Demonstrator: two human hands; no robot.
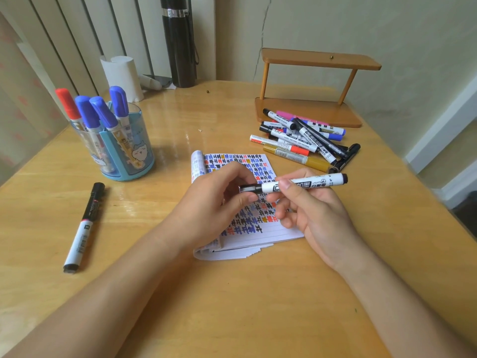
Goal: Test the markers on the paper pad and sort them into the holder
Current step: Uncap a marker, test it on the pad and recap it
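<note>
Head view: a black whiteboard marker (pixel 299 184) is held crosswise, its cap end pinched by the left hand (pixel 214 202), its barrel by the right hand (pixel 320 213).

Both bare forearms meet near the middle of the view. The left forearm (pixel 116 280) comes in from 8 o'clock and the right forearm (pixel 387 285) from 4 o'clock. The left hand (pixel 214 202) is knuckles-up, its fingers curled over the black cap (pixel 249 188) of a whiteboard marker (pixel 296 183), with the thumb beneath. At its 3 o'clock, the right hand (pixel 320 213) pinches the marker's white barrel between the thumb in front and the fingers behind, palm turned toward 9 o'clock.
</note>
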